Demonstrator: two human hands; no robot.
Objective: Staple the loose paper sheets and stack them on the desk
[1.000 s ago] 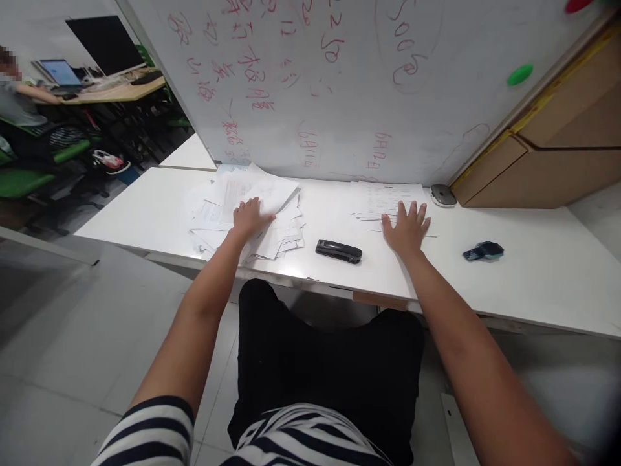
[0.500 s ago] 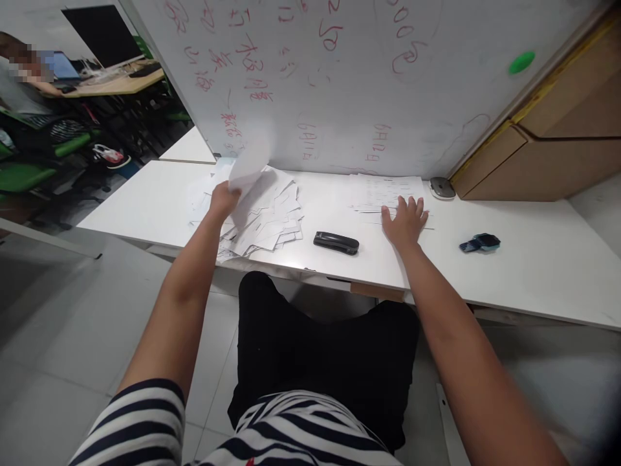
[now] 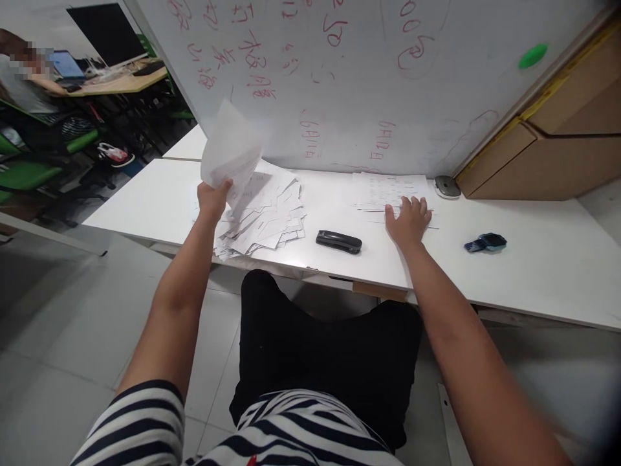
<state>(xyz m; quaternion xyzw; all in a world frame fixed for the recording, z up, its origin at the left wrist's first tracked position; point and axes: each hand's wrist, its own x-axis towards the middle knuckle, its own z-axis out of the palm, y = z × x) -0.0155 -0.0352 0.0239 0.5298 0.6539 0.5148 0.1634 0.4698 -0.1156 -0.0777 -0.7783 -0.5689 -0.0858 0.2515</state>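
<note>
- I read the left hand (image 3: pixel 212 199) as pinching a raised sheet (image 3: pixel 230 142) between thumb and fingers. Sheet bends upward, beyond the hand; I cannot tell whether it is one layer or several.
- Just to the right of the left hand, a loose pile (image 3: pixel 272 210) of printed papers lies fanned out, edges uneven, some corners at the near edge of the worktop (image 3: pixel 533 278).
- I have the right hand (image 3: pixel 409 223) palm down, fingers spread, on the near part of a flat stack (image 3: pixel 388 186). The stack reaches out beyond that hand and to its left; its printed lines are too small for me to read.
- Black stapler (image 3: pixel 338 241): between the two hands, nearer the right one and slightly closer to the body. It lies on its own, touching neither hand.
- Small dark blue object (image 3: pixel 486 243): right of the right hand, well apart. I cannot identify it.
- Rounded grey device (image 3: pixel 447 187): beyond the right hand and to its right, just beside the cardboard boxes (image 3: pixel 504 165).
- Whiteboard (image 3: pixel 359 84) with red handwriting stands beyond both hands; green magnet (image 3: pixel 532 56) on it, far right of the right hand.
- Far beyond the left hand, leftward, I note a seated person at a laptop (image 3: pixel 68 65).
</note>
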